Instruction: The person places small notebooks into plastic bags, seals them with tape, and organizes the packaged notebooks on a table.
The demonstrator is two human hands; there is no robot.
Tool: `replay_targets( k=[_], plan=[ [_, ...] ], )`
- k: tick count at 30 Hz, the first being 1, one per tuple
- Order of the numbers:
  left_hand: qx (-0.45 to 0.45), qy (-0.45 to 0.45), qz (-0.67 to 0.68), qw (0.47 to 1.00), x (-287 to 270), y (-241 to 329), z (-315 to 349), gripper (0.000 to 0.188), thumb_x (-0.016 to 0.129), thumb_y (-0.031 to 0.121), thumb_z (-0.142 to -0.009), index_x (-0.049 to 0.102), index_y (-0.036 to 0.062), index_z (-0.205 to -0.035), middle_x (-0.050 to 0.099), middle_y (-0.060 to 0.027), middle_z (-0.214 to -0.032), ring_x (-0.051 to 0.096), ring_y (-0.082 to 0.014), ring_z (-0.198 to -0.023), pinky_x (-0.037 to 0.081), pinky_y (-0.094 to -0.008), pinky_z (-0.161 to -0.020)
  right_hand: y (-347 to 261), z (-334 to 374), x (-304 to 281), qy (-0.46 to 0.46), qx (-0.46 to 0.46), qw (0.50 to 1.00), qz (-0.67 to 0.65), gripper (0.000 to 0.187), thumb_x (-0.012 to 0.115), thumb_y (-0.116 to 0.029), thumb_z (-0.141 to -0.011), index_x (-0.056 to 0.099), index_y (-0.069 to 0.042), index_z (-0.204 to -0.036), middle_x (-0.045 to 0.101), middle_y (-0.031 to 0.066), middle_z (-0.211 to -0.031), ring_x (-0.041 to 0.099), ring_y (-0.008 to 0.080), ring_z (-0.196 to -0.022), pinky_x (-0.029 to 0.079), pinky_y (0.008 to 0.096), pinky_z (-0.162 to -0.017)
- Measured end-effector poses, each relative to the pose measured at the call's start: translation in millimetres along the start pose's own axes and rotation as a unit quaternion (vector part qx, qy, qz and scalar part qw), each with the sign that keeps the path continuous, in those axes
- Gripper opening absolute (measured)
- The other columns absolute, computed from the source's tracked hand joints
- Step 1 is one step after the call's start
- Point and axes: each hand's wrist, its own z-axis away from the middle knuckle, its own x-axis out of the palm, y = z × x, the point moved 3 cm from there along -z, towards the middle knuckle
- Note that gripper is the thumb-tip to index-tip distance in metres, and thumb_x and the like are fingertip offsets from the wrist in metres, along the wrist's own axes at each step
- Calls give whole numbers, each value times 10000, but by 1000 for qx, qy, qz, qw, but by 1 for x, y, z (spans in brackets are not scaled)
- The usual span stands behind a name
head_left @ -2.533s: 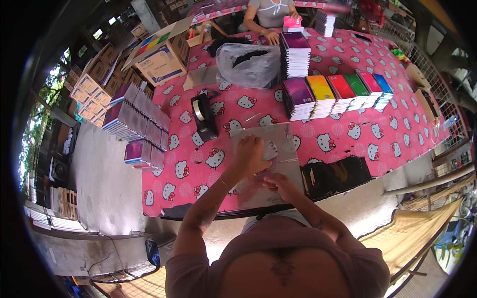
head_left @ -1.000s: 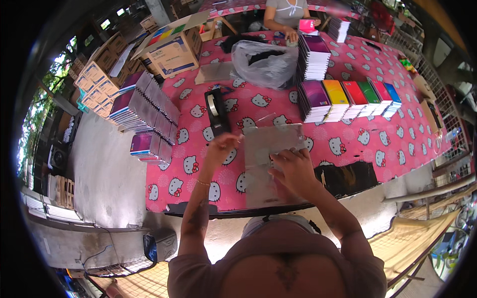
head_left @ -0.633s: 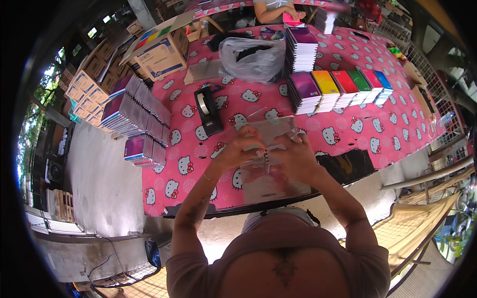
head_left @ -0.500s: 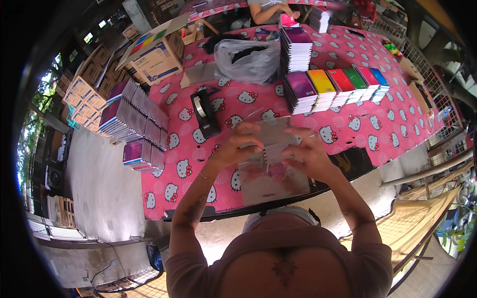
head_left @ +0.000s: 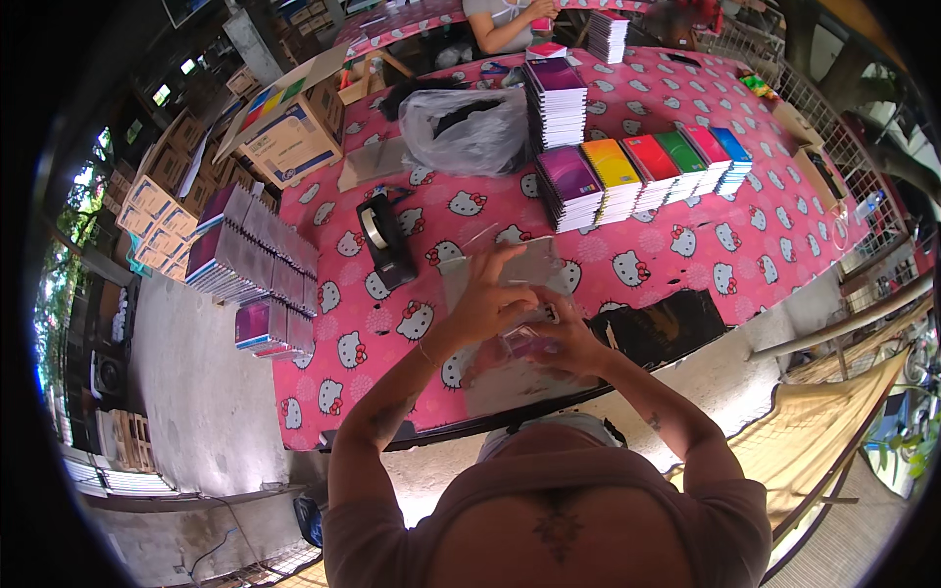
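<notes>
Left hand: the left hand [head_left: 487,302] is above the mat, its fingers parted and released, index stretched away from the body, thumb toward the right hand.
Right hand: the right hand [head_left: 569,338] is curled with its fingers grasping the small purple notebook at its right side.
Small notebook: the small purple notebook [head_left: 524,343] is low between the two hands, over the mat; it seems to be in clear film, though glare and the fingers hide much of it.
Mat: a greyish, see-through mat [head_left: 502,387] lies flat at the near edge of the worktop [head_left: 392,392], which has a pink cover with cat faces.
Tape dispenser: a black tape dispenser [head_left: 397,261] with a pale roll stands on the left, beyond the mat.
Dark patch: a black patch [head_left: 662,328] lies along the near edge, right of the mat.
Notebook row: spiral notebooks [head_left: 613,165] stand in piles side by side: purple, yellow, red, green, pink, blue.
Tall stack: a high pile of purple-topped notebooks [head_left: 557,103] rises behind the row's left end.
Plastic bag: a clear bag [head_left: 466,132] with something dark in it sits left of the tall stack.
Left edge: wrapped notebook stacks [head_left: 245,257] stand there, near an open carton [head_left: 296,145].
Far side: a co-worker [head_left: 500,24] in a grey top sits across the worktop.
</notes>
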Motion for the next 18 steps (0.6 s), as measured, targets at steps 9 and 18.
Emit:
replay_targets(
  k=[9,18],
  plan=[
    [-149,83,90,981,35,-11,6,704,798,301,-790,490,122,-1397,307,-205,-1552,353,-389,-1402,292,-516,-1131,5,2,1,46,15,998,30,322,829,-145,-723,729,-88,-1024,114,241,-1605,338,448,-1404,327,490,-1138],
    [-367,-25,479,797,38,-34,64,923,801,290,-845,261,23,-1544,454,-158,-1469,466,-216,-1320,431,-340,-1050,57,-11,16,108,249,814,-514,408,641,-217,-968,566,-49,-1333,538,53,-1330,492,93,-1173,407,315,-994]
  ],
)
